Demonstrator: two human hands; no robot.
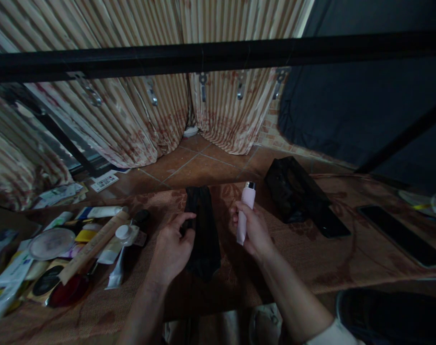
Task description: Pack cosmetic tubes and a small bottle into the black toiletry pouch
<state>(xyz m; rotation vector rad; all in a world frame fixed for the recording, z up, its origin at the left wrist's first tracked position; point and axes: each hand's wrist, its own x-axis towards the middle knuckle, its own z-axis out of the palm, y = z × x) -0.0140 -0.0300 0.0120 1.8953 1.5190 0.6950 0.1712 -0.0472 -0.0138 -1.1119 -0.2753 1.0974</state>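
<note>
At the left edge of the tabletop (311, 258), which is covered in a brown patterned cloth, lies a heap of toiletries (41, 258): white squeeze tubes, a round clear-lidded compact, a dark red round lid and a long pale wooden stick (92, 247) lying slantwise across them. A small white-capped bottle (123, 232) sits at the heap's right side.

Near the middle of the front edge, the left hand (171, 249) is curled around the left side of a narrow black fabric pouch (203, 230), thumb and fingers pinching it; the pouch lies lengthwise, running from the front edge toward the far edge. Just beside it, the right hand (252, 227) is clenched around a slim pale pink tube with a silver-and-black tip (246, 211), held upright just above the cloth, tip pointing up.

Further right, toward the far edge, sits a crumpled black plastic bag (293, 189), with a flat black phone (333, 225) touching its right side. Well apart, near the right edge, lies a second long flat black slab (401, 235).
</note>
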